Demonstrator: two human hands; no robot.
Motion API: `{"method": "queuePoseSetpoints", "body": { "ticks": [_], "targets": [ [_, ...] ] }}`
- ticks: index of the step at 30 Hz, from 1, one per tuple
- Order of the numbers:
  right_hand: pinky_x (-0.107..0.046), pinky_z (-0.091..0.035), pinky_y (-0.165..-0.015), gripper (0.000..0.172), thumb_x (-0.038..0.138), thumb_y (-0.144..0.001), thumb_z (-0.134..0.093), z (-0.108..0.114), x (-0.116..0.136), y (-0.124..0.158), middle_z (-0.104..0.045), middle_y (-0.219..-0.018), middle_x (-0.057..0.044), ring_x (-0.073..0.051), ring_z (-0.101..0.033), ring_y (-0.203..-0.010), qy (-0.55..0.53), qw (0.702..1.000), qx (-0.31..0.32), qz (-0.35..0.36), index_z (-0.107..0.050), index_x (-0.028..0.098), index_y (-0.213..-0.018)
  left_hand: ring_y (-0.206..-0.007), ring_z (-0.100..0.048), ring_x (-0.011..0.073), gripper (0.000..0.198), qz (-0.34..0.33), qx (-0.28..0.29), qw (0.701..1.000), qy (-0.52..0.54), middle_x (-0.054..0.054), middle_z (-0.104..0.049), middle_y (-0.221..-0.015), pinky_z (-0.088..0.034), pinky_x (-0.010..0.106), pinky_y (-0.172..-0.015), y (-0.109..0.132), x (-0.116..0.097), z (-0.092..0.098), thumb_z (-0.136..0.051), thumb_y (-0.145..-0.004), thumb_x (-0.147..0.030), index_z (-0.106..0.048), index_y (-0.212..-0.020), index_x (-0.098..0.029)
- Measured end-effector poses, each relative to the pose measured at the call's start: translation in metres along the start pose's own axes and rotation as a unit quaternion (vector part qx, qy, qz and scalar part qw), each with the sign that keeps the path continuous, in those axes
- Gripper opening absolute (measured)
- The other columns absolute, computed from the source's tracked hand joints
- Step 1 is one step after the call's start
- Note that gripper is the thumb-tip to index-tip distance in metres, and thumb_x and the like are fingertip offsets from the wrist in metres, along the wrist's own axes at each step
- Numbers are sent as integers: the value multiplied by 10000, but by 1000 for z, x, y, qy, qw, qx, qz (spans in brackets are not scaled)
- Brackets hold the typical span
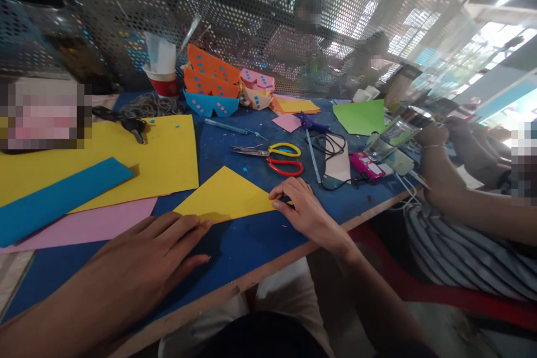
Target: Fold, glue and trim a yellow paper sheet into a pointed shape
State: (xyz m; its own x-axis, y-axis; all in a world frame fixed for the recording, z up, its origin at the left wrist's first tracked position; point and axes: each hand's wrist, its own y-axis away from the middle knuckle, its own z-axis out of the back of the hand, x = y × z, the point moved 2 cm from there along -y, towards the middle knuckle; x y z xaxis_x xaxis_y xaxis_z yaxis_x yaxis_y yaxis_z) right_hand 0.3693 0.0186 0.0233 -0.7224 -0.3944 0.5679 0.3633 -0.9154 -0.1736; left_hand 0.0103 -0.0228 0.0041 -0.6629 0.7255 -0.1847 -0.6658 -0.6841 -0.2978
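A sheet of yellow paper (229,193), folded into a triangle, lies on the blue table top (251,246) with its peak pointing away from me. My left hand (155,246) rests flat at its left corner, fingers stretched out and pressing on the lower edge. At the right corner, my right hand (300,204) pinches the paper between thumb and fingers. Just beyond the triangle are scissors (268,158) with one yellow and one red handle. A blue folded paper strip (62,198) lies to the left, over larger yellow sheets (168,151) and a pink sheet (113,224).
Folded orange and blue paper pieces (212,103) stand at the back beside a red-and-white cup (161,78). A purple glue gun (314,123) with its cord, a green sheet (361,116) and a pink box (367,166) lie rightward. Another person's hand (434,134) holds a clear glass mug (394,134).
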Motion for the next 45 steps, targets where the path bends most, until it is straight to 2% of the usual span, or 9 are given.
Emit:
{"method": "queuePoseSetpoints", "body": {
  "ticks": [7,15,19,24,33,36,38,39,45],
  "targets": [
    [-489,-558,-1191,189,149,-1200,-712,7,-6,2,-830,-1366,-82,-303,-716,-1335,-22,999,17,23,-799,295,-1283,-1118,-864,364,548,-16,-42,999,-11,103,-926,-1301,-683,506,-973,0,-3,0,-431,-1302,-632,-817,-1585,-366],
    [-528,-559,-1300,247,139,-1206,-674,18,-7,2,-831,-1390,-86,-306,-728,-1393,-56,997,41,38,-818,294,-1333,-1053,-861,379,566,3,-46,999,-17,83,-922,-1297,-692,543,-951,1,-3,-4,-409,-1286,-688,-798,-1570,-391],
    [-555,-566,-1321,293,121,-1192,-648,21,-11,1,-842,-1410,-91,-310,-743,-1414,-60,995,55,49,-824,295,-1349,-1035,-847,390,596,1,-46,999,-22,89,-911,-1264,-682,560,-932,1,-3,-5,-387,-1279,-691,-749,-1663,-413],
    [-575,-552,-1360,324,109,-1179,-611,24,-16,-1,-853,-1429,-99,-309,-756,-1444,-68,993,66,69,-826,287,-1343,-1069,-834,370,561,-2,-25,1000,-18,90,-899,-1262,-641,518,-939,-3,-3,-2,-400,-1291,-647,-759,-1672,-446],
    [-534,-591,-1320,550,-32,-973,-533,28,-27,-8,-870,-1403,-79,-285,-785,-1412,-82,992,79,63,-856,280,-1292,-1058,-771,355,526,-30,-7,1000,4,89,-875,-1245,-572,487,-975,-7,2,4,-485,-1290,-616,-751,-1711,-448],
    [-499,-633,-1220,532,-26,-1004,-497,21,-14,-1,-885,-1305,-81,-280,-813,-1303,-80,996,0,44,-864,266,-1255,-1137,-743,356,527,-42,6,999,-4,88,-870,-1335,-564,484,-1030,-8,2,2,-493,-1299,-563,-714,-1758,-428],
    [-511,-619,-1196,408,68,-1142,-541,13,6,9,-885,-1290,-96,-298,-801,-1294,-45,994,-83,62,-873,269,-1268,-1138,-722,356,519,-55,7,998,-16,86,-867,-1339,-557,480,-1010,-9,1,1,-476,-1309,-528,-719,-1752,-413],
    [-520,-604,-1198,349,131,-1199,-585,8,18,13,-880,-1324,-99,-305,-788,-1304,-18,992,-97,74,-878,282,-1313,-1123,-712,353,511,-64,4,998,-23,85,-863,-1312,-552,473,-987,-10,1,0,-472,-1312,-513,-730,-1739,-403],
    [-482,-599,-1141,310,242,-1303,-625,-20,76,23,-863,-1405,-111,-298,-739,-1325,116,973,-17,199,-808,237,-1553,-1094,-705,334,500,-80,-3,991,-103,104,-808,-1223,-565,460,-953,-9,-1,-5,-456,-1328,-483,-747,-1692,-301]
  ]
}}
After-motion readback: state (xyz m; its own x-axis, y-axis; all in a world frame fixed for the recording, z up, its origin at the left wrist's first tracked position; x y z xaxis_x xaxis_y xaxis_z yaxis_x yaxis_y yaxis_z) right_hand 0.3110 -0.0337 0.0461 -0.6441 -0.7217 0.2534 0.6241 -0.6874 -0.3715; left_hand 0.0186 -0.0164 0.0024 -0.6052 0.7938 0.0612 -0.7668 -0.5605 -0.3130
